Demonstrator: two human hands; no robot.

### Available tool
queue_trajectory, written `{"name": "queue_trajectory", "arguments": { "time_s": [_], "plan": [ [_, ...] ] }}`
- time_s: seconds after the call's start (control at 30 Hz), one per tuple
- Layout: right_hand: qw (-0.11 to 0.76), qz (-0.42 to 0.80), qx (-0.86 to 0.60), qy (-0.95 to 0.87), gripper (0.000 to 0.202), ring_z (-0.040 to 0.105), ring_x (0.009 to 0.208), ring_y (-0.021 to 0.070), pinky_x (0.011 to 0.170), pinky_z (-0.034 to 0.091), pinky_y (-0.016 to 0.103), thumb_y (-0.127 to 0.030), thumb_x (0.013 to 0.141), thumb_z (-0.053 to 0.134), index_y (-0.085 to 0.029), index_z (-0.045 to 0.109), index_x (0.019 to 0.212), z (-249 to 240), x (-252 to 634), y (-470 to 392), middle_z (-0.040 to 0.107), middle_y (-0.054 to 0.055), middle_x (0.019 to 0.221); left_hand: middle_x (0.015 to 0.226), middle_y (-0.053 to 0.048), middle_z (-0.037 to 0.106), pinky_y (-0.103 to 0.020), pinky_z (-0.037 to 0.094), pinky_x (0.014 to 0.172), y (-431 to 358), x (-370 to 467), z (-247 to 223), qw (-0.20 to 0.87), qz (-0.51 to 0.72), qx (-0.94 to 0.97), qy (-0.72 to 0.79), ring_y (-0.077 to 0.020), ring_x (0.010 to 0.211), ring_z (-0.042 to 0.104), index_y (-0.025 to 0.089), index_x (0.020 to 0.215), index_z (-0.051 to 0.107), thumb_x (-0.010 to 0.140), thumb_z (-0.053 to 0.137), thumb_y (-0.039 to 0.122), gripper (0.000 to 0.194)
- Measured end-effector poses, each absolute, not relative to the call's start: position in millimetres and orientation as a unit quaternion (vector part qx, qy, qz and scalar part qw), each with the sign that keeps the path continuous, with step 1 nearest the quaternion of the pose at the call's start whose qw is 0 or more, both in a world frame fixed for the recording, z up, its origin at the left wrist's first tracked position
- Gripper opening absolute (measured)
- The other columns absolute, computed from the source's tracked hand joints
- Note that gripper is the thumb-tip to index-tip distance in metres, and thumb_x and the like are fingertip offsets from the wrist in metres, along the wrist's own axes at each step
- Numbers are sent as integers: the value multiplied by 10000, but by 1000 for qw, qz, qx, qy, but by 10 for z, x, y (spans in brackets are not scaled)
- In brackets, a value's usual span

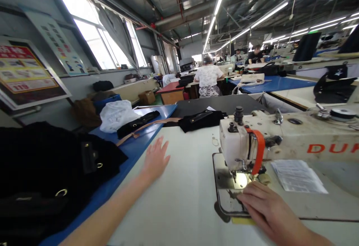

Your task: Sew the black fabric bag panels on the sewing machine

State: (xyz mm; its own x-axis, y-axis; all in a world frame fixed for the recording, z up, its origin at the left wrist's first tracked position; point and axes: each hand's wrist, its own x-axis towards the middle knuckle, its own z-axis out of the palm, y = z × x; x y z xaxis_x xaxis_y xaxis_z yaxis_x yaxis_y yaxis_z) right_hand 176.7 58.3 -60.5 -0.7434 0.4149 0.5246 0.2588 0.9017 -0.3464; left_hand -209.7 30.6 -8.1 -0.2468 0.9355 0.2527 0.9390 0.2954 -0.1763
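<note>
My left hand (155, 158) lies over the pale tabletop (185, 186) with its fingers spread and nothing in it. At the sewing machine (291, 133), my right hand (260, 203) is beside the lit needle area, its fingers pressed together at the metal plate (227, 197). What those fingertips hold, if anything, is hidden. An orange strip (259, 150) hangs on the machine head. Beyond my left hand, a black fabric piece (199, 120) rests at the far edge of the tabletop.
Black fabric with metal rings (56, 163) covers the blue surface (129, 163) at left. Behind it are a white plastic bag (117, 115) and a tan strap (146, 126). A clear packet (298, 176) lies under the machine arm. A person (209, 77) sits farther ahead.
</note>
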Motion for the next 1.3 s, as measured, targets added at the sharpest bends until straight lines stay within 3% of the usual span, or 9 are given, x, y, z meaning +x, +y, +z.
{"name": "queue_trajectory", "arguments": {
  "time_s": [0.1, 0.17, 0.23, 0.4, 0.63, 0.8, 0.97, 1.13, 1.3],
  "plan": [
    [303, 130, -187, -925, 246, 603, 829, 199, 751, 501, 317, -149, 945, 423, -201, 658, 993, -597, 1766, 568, 661, 76, 902, 1487, -204, 380, -532, 272, 1104, -456, -2599, 270, 153, 76, -542, -823, -352, 1387, 322, 82, 1303, 542, 811, 445, 185, 511],
    [297, 130, -189, -927, 254, 598, 836, 201, 756, 498, 324, -154, 949, 417, -198, 662, 994, -587, 1763, 562, 657, 77, 901, 1255, -258, 586, -542, 430, 953, -833, -2831, 441, 125, 105, -508, -845, -402, 1180, 545, 42, 1123, 653, 789, 442, 181, 420],
    [293, 131, -188, -928, 261, 594, 832, 200, 748, 495, 321, -148, 947, 414, -197, 667, 991, -578, 1760, 557, 653, 75, 884, 1000, -223, 688, -479, 503, 826, -1062, -2929, 512, 97, 115, -499, -854, -364, 961, 658, 71, 918, 709, 785, 401, 138, 342],
    [311, 128, -190, -922, 261, 593, 834, 201, 755, 491, 322, -150, 942, 421, -191, 678, 933, -565, 1766, 551, 653, 73, 859, 873, -178, 694, -400, 496, 794, -1114, -2835, 557, 95, 71, -483, -868, -312, 918, 665, 133, 763, 662, 817, 325, 101, 343],
    [319, 131, -199, -917, 255, 585, 820, 197, 738, 479, 318, -138, 934, 437, -189, 685, 898, -548, 1736, 550, 643, 62, 820, 720, -93, 626, -324, 459, 627, -949, -2389, 965, 67, -28, -480, -874, -242, 680, 644, 164, 878, 573, 897, 260, 219, 319],
    [325, 125, -193, -917, 270, 578, 799, 188, 731, 467, 308, -153, 941, 435, -188, 689, 855, -548, 1720, 567, 639, 61, 799, 691, -15, 592, -307, 449, 693, -747, -1463, 456, -64, -88, -564, -819, -201, 711, 638, 217, 822, 498, 860, 373, 198, 132],
    [325, 101, -206, -917, 248, 573, 803, 183, 733, 462, 299, -138, 923, 464, -173, 697, 846, -518, 1744, 577, 639, 65, 792, 655, 9, 614, -248, 473, 510, -447, -587, -89, -267, -162, -589, -745, -152, 539, 636, 213, 875, 439, 906, 285, 282, 172],
    [351, 86, -227, -904, 226, 569, 787, 183, 735, 465, 311, -133, 909, 482, -162, 695, 843, -513, 1764, 610, 643, 68, 789, 939, -82, 700, -299, 553, 618, -346, -436, -116, -333, -267, -606, -671, -165, 693, 685, 182, 1025, 499, 916, 314, 349, 272],
    [421, 83, -251, -868, 211, 576, 801, 195, 735, 483, 322, -153, 906, 488, -161, 695, 872, -521, 1830, 620, 650, 78, 800, 1314, -91, 602, -462, 409, 1059, -452, -615, -239, -90, -209, -748, -624, -260, 1233, 534, 231, 1206, 608, 918, 429, 415, 386]
  ]
}}
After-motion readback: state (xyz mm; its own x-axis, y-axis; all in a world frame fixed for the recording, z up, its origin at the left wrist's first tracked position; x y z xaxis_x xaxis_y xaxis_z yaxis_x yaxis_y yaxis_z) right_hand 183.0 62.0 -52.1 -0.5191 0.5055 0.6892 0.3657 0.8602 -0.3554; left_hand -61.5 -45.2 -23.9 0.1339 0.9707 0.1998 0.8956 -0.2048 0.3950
